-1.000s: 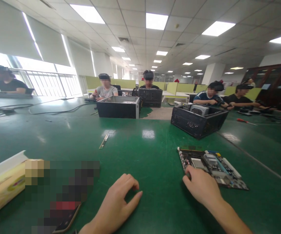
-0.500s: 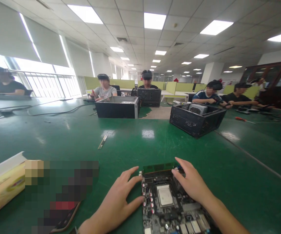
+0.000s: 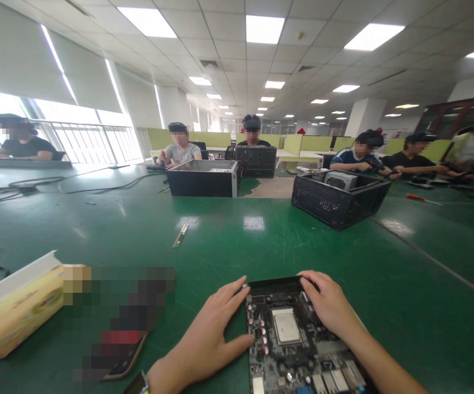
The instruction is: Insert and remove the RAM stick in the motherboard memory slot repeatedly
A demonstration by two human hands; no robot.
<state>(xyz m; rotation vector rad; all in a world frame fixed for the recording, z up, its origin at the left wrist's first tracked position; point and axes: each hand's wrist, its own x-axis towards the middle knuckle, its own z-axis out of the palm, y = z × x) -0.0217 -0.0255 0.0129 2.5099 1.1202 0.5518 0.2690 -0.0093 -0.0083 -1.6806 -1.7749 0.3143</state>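
A dark motherboard [image 3: 278,364] lies on the table in front of me, with a silvery processor [image 3: 286,326] in its socket. Along its far edge a RAM stick [image 3: 276,283] stands in or over the memory slots; how deep it sits I cannot tell. My left hand [image 3: 216,325] has its fingers apart, the fingertips at the slots' left end and the thumb touching the board's left edge. With bent fingers, my right hand [image 3: 329,303] grips the far right corner, at the right end of the stick.
Another RAM stick [image 3: 181,236] lies farther out on the green table [image 3: 229,241]. A tissue pack [image 3: 23,312] and a phone [image 3: 128,355], partly pixelated, are at left. Open computer cases [image 3: 204,180], [image 3: 339,202] stand beyond; several people sit around. A screwdriver [image 3: 421,199] lies right.
My right hand's fingers have closed in on the right end of the RAM stick. Left fingertips have come onto the slots' left end. The whole view has shifted slightly.
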